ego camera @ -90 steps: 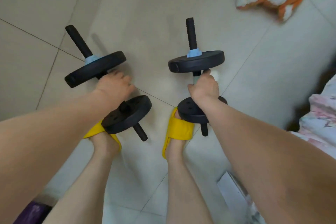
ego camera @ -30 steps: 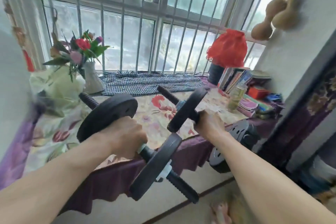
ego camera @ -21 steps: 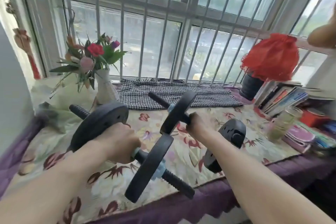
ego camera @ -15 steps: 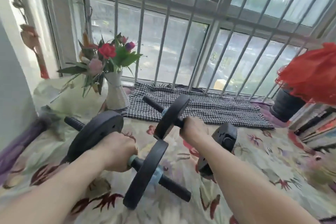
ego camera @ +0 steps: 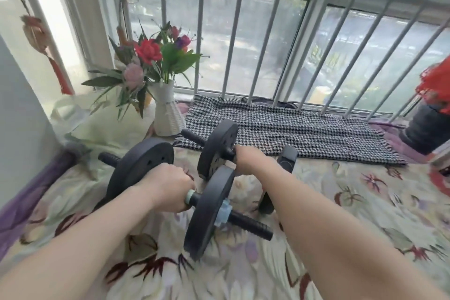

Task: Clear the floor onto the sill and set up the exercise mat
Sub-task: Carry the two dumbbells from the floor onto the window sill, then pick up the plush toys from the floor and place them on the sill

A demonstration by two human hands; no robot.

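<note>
Each grip is a full fist wrapped round a bar: the left hand (ego camera: 168, 186) holds the left dumbbell (ego camera: 170, 192), the right hand (ego camera: 248, 161) the right dumbbell (ego camera: 220, 147), both low over the sill (ego camera: 341, 202). The handle between the plates is the right hold. Round black plates look heavy and rigid; the ribbed bar ends should resist slipping. The floral cloth beneath looks soft, with a woven white vase (ego camera: 168, 114) just beyond.
</note>
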